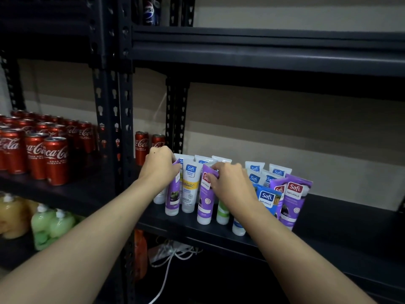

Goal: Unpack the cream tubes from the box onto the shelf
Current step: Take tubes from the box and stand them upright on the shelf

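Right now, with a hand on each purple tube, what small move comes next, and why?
Probably release both and withdraw. The left hand and right hand each pinch a tube top, the left purple tube and middle purple tube, and both already stand cap-down on the shelf.

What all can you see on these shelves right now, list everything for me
cream tubes: over a dozen, purple, white, blue, green, standing cap-down on the middle shelf
cola cans: many, red, left bay; two more behind the tubes
Pepsi container: one, dark blue, top shelf
bottles: several, green and orange, lower left
cable: one, white, under the middle shelf
left hand: grips the left purple tube
right hand: pinches the middle purple tube
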A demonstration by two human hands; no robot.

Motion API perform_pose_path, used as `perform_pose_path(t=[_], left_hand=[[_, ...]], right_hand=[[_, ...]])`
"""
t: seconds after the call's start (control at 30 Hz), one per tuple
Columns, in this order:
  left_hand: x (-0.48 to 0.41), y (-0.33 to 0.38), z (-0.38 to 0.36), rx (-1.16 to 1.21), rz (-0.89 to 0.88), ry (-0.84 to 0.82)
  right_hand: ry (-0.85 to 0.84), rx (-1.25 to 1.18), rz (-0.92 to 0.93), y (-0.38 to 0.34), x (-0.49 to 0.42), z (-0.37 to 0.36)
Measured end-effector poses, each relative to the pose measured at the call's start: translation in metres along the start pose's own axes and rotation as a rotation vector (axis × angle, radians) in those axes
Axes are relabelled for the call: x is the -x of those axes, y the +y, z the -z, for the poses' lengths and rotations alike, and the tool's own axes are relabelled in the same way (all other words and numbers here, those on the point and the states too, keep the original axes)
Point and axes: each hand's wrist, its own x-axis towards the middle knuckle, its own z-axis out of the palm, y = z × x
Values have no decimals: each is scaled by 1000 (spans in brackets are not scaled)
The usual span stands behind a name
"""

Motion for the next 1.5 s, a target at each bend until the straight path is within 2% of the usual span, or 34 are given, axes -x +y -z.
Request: perform_pose_path(t=[0.43,0.57,0.67,0.87,0.93,1.1,1.17,1.33,1.43,1.5], left_hand=[[-2,-4,-9,-9,32,15],[5,0,-1,-60,-81,86],[17,7,8,-79,-243,132],[63,22,14,62,-498,47],[90,24,8,98,-558,-13],[172,15,-32,109,-551,-225],[204,4,-58,62,-487,-371],[274,-33,-141,-143,-250,-869],[296,-60,-182,-178,-85,-1071],[305,-73,-206,-156,-35,-1150]], right_hand=[[-12,56,21,1,3,2],[15,47,34,1,5,11],[36,52,58,2,14,21],[9,55,134,11,53,40],[-14,52,131,18,78,45],[-108,14,26,54,153,36],[-233,-37,-35,75,188,22],[-646,-49,-200,129,275,-23],[-795,-91,-292,153,303,-59],[-848,-108,-347,167,314,-83]])
